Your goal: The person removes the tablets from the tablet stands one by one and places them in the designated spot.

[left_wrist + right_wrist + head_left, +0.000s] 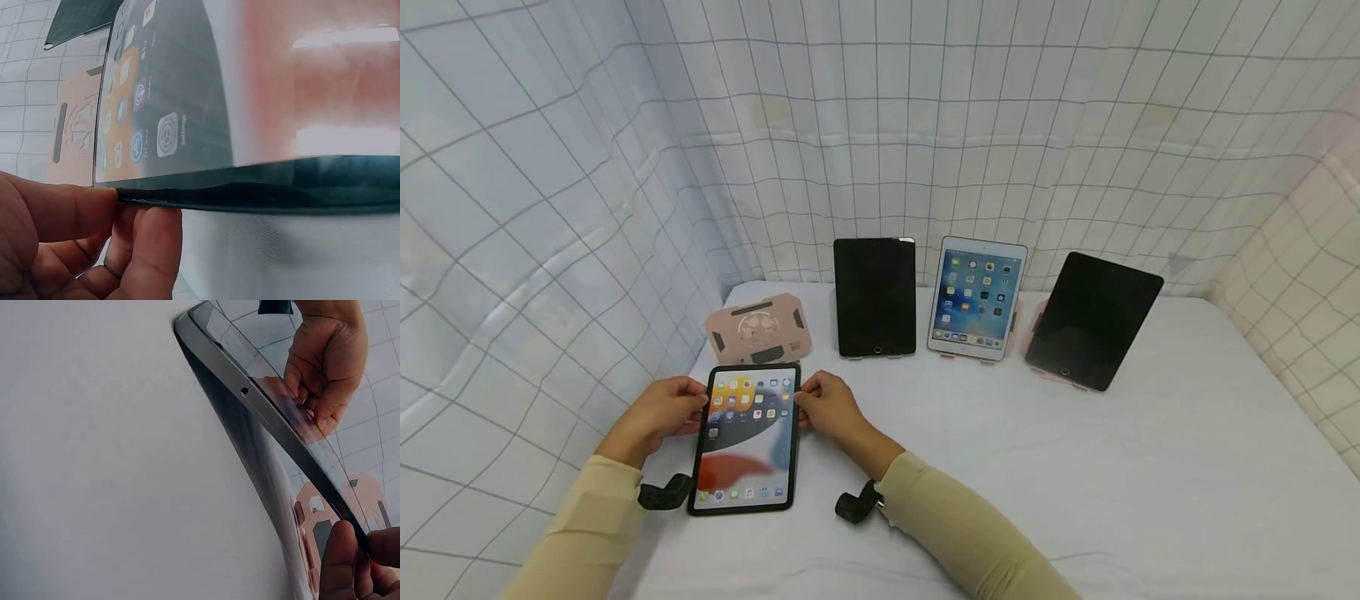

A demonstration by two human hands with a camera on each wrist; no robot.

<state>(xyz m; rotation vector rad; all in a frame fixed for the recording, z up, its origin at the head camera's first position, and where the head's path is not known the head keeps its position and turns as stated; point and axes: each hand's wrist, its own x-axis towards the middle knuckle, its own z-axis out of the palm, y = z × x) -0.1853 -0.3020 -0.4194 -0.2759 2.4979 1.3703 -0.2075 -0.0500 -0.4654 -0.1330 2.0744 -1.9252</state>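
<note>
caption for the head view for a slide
Both hands, left hand and right hand, grip a lit tablet by its edges before three propped tablets.

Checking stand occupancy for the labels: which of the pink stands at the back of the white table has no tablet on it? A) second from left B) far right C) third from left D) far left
D: the far-left pink plastic stand is bare, while the black-screened tablet, the lit white-framed tablet and the tilted dark tablet are each propped up; both hands hold the lit black-framed tablet.
</note>
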